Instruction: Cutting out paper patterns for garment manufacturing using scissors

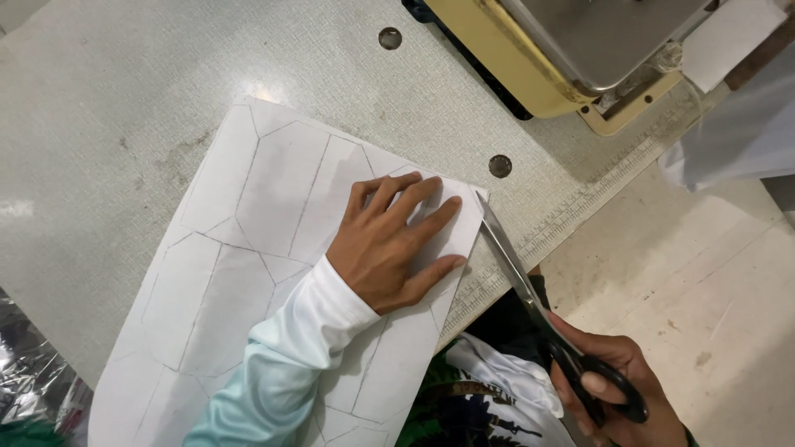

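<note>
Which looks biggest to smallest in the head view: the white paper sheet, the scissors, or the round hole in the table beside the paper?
1. White paper sheet
2. Scissors, nearer the camera, yet clearly smaller
3. Round hole

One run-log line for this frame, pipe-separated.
left hand: flat on white marked sheet | right hand: holds scissors, blades at sheet's right edge | surface: grey table

A pale grey speckled worktable (124, 99) fills the left and far side, stained and pierced by two round holes (390, 38). A ruler strip (571, 211) edges its right side. Beige, scuffed floor (712, 281) lies to the right. Crinkled plastic (29, 364) sits near left.
</note>
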